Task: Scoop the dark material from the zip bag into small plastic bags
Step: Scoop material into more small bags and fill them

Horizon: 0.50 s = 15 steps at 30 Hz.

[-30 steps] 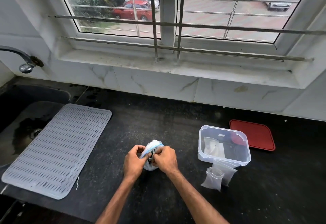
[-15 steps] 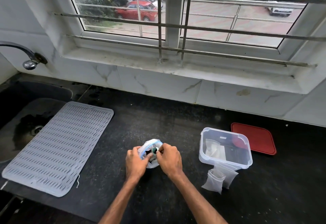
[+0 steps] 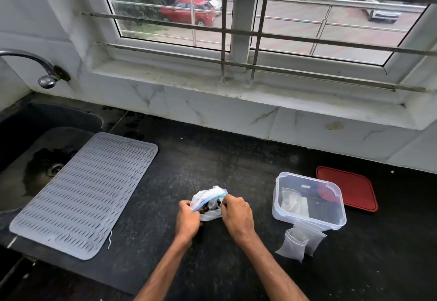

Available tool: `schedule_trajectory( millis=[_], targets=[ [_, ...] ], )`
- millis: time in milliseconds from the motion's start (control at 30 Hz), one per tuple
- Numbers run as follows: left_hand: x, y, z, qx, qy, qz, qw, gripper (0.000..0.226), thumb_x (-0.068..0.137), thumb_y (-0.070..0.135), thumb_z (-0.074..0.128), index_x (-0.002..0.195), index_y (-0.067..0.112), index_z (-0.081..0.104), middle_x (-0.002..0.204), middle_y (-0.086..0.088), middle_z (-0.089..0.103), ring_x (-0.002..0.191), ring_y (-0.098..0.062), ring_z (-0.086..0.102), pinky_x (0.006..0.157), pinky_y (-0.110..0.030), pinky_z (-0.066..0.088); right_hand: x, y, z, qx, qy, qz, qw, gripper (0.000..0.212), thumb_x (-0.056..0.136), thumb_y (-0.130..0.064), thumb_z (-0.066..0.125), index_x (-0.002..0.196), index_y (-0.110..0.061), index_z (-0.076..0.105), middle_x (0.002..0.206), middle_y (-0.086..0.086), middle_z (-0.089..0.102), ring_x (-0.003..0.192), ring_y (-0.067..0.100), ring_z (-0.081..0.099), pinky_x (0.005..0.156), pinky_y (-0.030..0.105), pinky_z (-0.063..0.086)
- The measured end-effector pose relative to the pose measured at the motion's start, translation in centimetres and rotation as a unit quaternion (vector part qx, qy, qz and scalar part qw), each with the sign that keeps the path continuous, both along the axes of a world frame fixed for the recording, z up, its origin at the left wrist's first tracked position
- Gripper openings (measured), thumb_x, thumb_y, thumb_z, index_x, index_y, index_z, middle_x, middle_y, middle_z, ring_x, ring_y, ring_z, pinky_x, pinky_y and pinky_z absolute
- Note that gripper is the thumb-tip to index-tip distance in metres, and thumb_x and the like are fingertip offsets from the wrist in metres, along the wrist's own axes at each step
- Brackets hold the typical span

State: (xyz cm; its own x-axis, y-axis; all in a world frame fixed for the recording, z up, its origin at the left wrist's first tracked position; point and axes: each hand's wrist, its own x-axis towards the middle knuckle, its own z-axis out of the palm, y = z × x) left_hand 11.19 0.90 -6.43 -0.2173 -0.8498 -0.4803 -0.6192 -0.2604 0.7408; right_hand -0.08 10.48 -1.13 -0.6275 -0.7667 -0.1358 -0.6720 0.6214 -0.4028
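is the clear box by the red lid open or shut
Open. The clear box has no cover on; its red lid lies flat on the counter behind it, touching its far right corner.

light: soft daylight via window [image 3: 260,16], even
counter [image 3: 212,158]: dim, faint sheen
shadows: weak
edges: wide-angle bowing
focus: zip bag [image 3: 208,202] contents slightly soft, perhaps motion blur

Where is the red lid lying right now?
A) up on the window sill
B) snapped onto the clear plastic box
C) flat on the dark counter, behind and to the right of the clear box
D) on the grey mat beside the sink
C: the red lid lies flat on the counter behind and to the right of the clear box, which stands open.
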Motion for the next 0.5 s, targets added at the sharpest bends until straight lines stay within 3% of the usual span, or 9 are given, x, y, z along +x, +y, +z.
schedule_trajectory(
  millis=[167,300,400,500],
  targets=[
    [0.0,0.9,1.5,-0.013,0.024,0.024,0.999,0.024,0.082,0.006,0.068,0.096,0.016,0.052,0.092,-0.005,0.067,0.086,-0.024,0.064,0.079,-0.041,0.054,0.2,-0.2,-0.2,-0.029,-0.081,-0.037,0.996,0.018,0.085,-0.018,0.056,0.089,-0.012,0.072,0.09,0.008,0.073,0.086,0.028,0.068,0.077,0.037,0.054],
    [0.0,0.9,1.5,-0.006,0.052,0.029,0.998,0.032,0.072,0.01,0.082,0.091,0.016,0.057,0.089,-0.004,0.071,0.082,-0.021,0.068,0.077,-0.043,0.057,0.9,-0.3,-1.1,-0.033,-0.138,-0.06,0.988,0.013,0.08,-0.019,0.058,0.079,-0.016,0.07,0.078,0.006,0.074,0.075,0.023,0.07,0.075,0.034,0.056],
    [-0.1,0.9,1.5,-0.018,0.059,0.006,0.998,0.037,0.063,0.024,0.091,0.085,0.015,0.061,0.079,0.0,0.072,0.072,-0.016,0.068,0.065,-0.038,0.056,1.0,-0.4,-1.7,-0.059,-0.212,-0.084,0.972,0.017,0.077,-0.017,0.059,0.061,-0.022,0.059,0.062,0.004,0.071,0.058,0.015,0.07,0.068,0.034,0.059],
    [-0.2,0.6,1.4,-0.017,0.075,0.015,0.997,0.03,0.065,0.024,0.089,0.081,0.013,0.065,0.073,-0.001,0.071,0.065,-0.017,0.065,0.06,-0.039,0.053,0.9,-0.3,-1.8,-0.073,-0.27,-0.095,0.955,0.018,0.077,-0.01,0.055,0.063,-0.014,0.066,0.055,0.005,0.069,0.047,0.014,0.067,0.059,0.036,0.06]
  ],
)
